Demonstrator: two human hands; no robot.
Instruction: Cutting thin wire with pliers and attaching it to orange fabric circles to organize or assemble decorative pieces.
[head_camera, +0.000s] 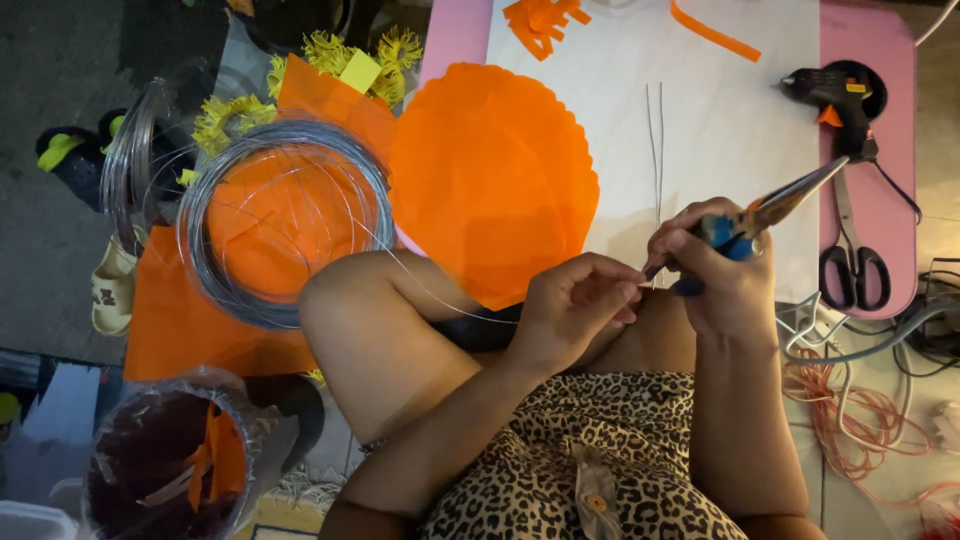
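Over her bent knees, the right hand (725, 275) gripped blue-and-orange-handled long-nose pliers (765, 215), fingers wrapped tight round the handles, tips pointing away toward black-handled scissors (850, 260) and a black glue gun (835, 95). Her left hand (575, 305) pinched a thin silver wire (440, 295) between thumb and fingertips, the strand trailing back to a large coil of grey wire (280, 225) lying on orange paper sheets (490, 180).
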